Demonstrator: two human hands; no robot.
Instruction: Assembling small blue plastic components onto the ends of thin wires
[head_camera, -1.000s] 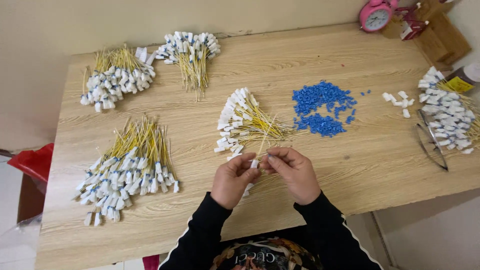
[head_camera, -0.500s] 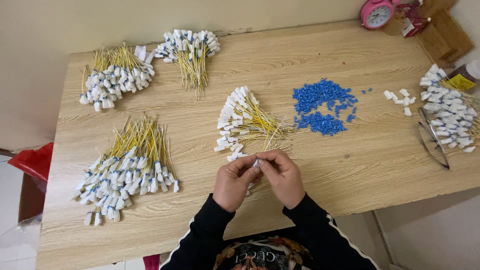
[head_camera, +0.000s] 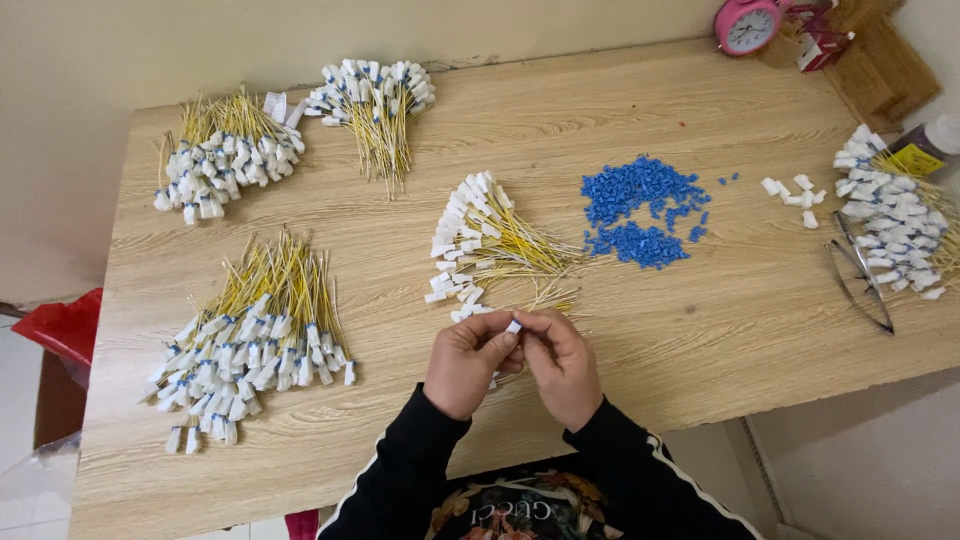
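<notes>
white plastic, small and blocky, shows as a single white plastic cap (head_camera: 513, 326) pinched where the fingertips of the left hand (head_camera: 468, 362) and the right hand (head_camera: 560, 362) meet, just above the near edge of the pale wooden table (head_camera: 620, 130). both hands are curled together and closed on this piece; most of it is buried between the fingers, so its long axis and whatever is attached to it cannot be read. a thin sliver of yellow and white shows under the left hand, too covered to identify. the black sleeves run out of the bottom of the frame.

just beyond the fingertips lies a fanned bundle of yellow wires with white caps (head_camera: 490, 240), caps turned away to the left of the hands, wire tails pointing right. farther out and to the right of the right hand sits a heap of small blue plastic beads (head_camera: 640, 205). well off to the right are a few loose white caps (head_camera: 795, 192), a pair of thin metal-framed spectacles (head_camera: 860, 275) and another white-capped wire pile (head_camera: 895, 215) partly cut off by the frame edge. left of the left hand spreads a large finished bundle with blue-banded white caps (head_camera: 250, 335); two more capped bundles (head_camera: 225, 155) (head_camera: 378, 100) lie at the far side. a pink round alarm clock (head_camera: 750, 25) is clipped by the top edge.
</notes>
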